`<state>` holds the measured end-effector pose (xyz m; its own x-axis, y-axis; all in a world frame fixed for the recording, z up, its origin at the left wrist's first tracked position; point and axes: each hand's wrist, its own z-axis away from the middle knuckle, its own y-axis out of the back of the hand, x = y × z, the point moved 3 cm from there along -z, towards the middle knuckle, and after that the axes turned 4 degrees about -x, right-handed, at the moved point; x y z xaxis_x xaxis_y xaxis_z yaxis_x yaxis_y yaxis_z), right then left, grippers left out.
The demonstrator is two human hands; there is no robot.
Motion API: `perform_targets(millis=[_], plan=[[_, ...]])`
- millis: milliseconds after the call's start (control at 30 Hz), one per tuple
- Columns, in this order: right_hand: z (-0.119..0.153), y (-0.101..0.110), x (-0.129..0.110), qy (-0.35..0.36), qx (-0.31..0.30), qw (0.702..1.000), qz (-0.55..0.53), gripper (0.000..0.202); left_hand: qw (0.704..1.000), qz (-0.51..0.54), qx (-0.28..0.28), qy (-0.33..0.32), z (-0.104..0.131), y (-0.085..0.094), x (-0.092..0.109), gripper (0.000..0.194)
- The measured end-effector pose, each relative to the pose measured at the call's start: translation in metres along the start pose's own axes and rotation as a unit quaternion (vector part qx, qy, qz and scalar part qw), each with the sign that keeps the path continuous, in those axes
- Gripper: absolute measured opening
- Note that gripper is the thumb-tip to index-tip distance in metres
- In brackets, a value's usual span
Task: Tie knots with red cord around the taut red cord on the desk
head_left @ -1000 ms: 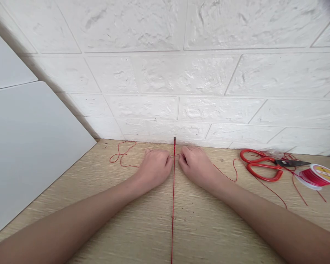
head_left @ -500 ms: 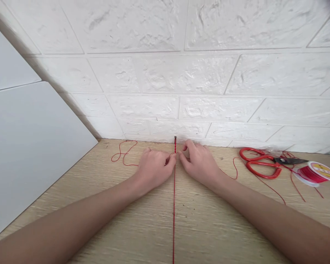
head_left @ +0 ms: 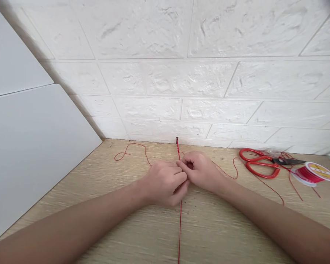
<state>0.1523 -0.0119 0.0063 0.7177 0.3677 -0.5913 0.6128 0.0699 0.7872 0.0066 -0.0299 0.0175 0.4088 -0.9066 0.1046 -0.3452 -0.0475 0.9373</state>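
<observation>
Two hands together over one taut red thread

My left hand [head_left: 167, 181] and right hand [head_left: 202, 172] meet just below the dark peg [head_left: 177, 138] at the foot of the white brick wall [head_left: 159, 80]. Red thread [head_left: 179, 231] runs from the peg, under my fingers, straight down the pale wood table [head_left: 143, 234] towards me. Its stretch nearest the peg is twisted or knotted.

Both grips closed at the fingertips, left against right; they seem to pinch the red thread, though my fingers hide which strand. Right thumb and forefinger form a ring.

Loose strand [head_left: 146, 151] curls on the wood left of my left hand; another wanders out past my right wrist.

Off to the right: red-handled scissors [head_left: 280, 161], spool [head_left: 309, 174] just beside the blades. White panel [head_left: 41, 154] at far left.
</observation>
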Motion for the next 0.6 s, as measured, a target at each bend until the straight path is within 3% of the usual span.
perform_targets(millis=[67, 167, 267, 367, 467, 600], plan=[[0.002, -0.001, -0.002, 0.01, -0.008, 1.0, -0.025, 0.023, 0.999, 0.029, 0.015, 0.012, 0.0, 0.004, -0.003, 0.029], [0.007, 0.0, -0.006, 0.057, 0.01, 0.998, -0.019, 0.007, 0.986, 0.079, 0.096, 0.11, 0.001, 0.011, -0.015, 0.023], [0.012, 0.0, -0.011, 0.116, 0.037, 0.992, -0.021, 0.012, 0.966, 0.117, 0.145, 0.179, 0.002, 0.009, -0.027, 0.03], [0.016, 0.004, -0.018, 0.149, 0.058, 0.984, -0.073, 0.017, 0.97, 0.137, 0.125, 0.156, 0.001, 0.003, -0.029, 0.042], [0.015, 0.012, -0.023, 0.103, 0.037, 0.982, -0.153, 0.016, 0.972, 0.14, 0.13, 0.135, 0.002, -0.001, -0.028, 0.034], [0.012, 0.036, -0.028, -0.002, -0.058, 0.959, -0.278, 0.015, 0.958, 0.148, 0.153, 0.191, 0.004, 0.0, -0.032, 0.023]])
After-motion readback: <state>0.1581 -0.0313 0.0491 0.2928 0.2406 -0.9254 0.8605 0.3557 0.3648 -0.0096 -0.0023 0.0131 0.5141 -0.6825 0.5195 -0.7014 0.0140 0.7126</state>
